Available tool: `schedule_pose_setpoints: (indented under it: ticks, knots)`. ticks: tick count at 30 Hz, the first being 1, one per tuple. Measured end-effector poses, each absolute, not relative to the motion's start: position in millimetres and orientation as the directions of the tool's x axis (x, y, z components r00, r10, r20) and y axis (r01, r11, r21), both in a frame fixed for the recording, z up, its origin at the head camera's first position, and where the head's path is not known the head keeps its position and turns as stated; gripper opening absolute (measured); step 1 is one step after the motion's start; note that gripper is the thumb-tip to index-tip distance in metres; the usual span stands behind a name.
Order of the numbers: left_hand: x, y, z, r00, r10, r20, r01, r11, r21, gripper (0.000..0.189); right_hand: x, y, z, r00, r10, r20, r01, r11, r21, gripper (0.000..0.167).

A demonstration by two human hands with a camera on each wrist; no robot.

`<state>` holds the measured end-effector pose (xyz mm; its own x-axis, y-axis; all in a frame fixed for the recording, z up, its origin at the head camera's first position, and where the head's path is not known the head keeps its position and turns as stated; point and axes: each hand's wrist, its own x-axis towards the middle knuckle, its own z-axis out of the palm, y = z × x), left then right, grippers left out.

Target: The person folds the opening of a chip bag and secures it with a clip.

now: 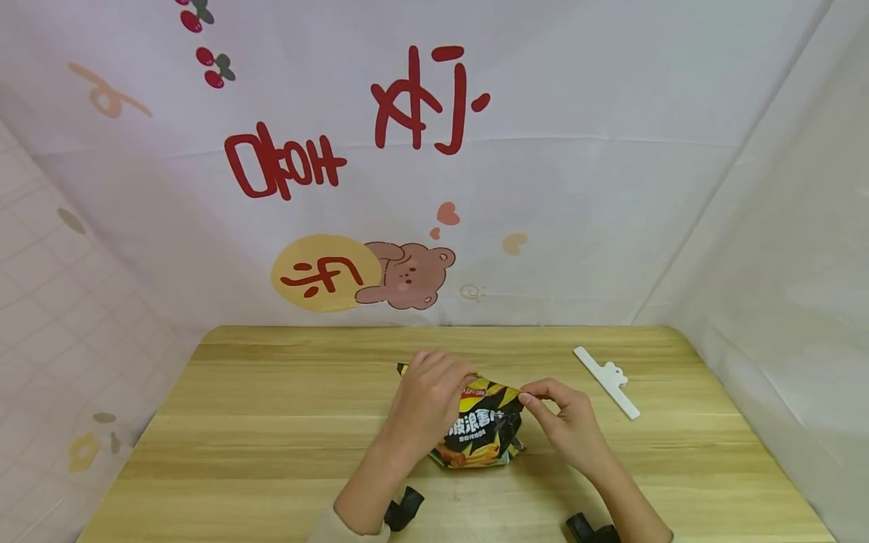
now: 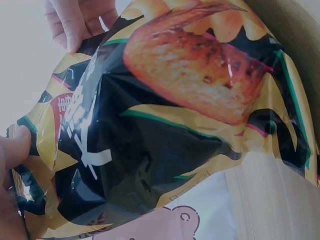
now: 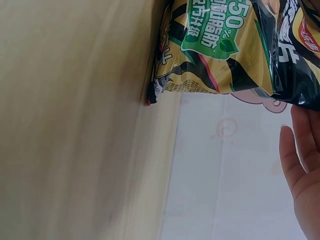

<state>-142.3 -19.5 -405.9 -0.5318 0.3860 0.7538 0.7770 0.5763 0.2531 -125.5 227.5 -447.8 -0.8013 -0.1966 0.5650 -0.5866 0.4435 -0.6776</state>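
Observation:
A black and yellow bag of chips (image 1: 483, 431) stands on the wooden table, its printed front facing me. At its upper left edge my left hand (image 1: 429, 400) holds the bag, fingers bent over the top. My right hand (image 1: 569, 424) pinches the upper right corner between thumb and index finger. The left wrist view shows the bag (image 2: 165, 135) close up, with a chicken wing picture and a thumb (image 2: 19, 145) pressed on its top edge. In the right wrist view the right hand (image 3: 307, 160) is at the bag's top corner.
To the right on the table (image 1: 271, 407) lies a white clip (image 1: 607, 382) with a long straight bar. Black wrist-worn pieces (image 1: 405, 508) show near both wrists. A printed white cloth (image 1: 577, 188) hangs behind the table and along its sides.

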Motion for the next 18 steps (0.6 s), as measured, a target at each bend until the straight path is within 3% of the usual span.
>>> schedule_pose_setpoints:
  ticks: [8,18]
  knots:
    - [-140.9,-22.9,-404.1,-0.553,0.402,0.73,0.776,0.567,0.275,0.023,-127.1,228.3,-451.9,-0.776,-0.196,0.599,-0.617,0.433,-0.658,0.031]
    - [-144.0,-29.0,-402.7,-0.515,0.423,0.746,0.821,0.494,0.287,0.035,-128.1,229.4,-453.6,-0.761,-0.183,0.622,-0.637,0.392,-0.663,0.032]
